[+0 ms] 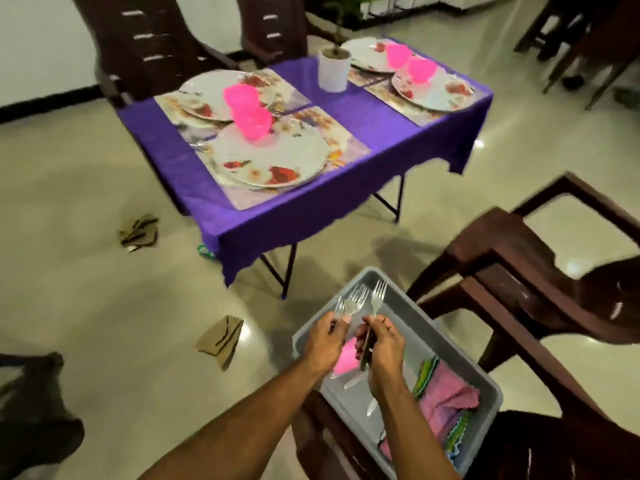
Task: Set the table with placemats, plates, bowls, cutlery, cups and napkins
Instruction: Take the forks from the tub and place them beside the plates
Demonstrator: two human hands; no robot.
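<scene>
From the head camera I found both hands over a grey tub (pixel 460 362) resting on a dark brown chair (pixel 540 271). The left hand (pixel 323 341) was curled round a bunch of clear plastic forks (pixel 351 303), tines upward; the right hand (pixel 382 344) pinched a single fork (pixel 377 296) together with what looked like darker handles, which I could not make out. In the tub lay a pink cup (pixel 346 356), loose cutlery (pixel 372 407) and folded napkins (pixel 446 396), pink and green. The table (pixel 277 223), under a purple cloth, stood well apart beyond the tub, carrying floral placemats (pixel 349 140), flowered plates (pixel 270 157), pink bowls (pixel 251 121) and a white plant pot (pixel 333 73). Brown paper scraps (pixel 221 341) lay on the floor between.
</scene>
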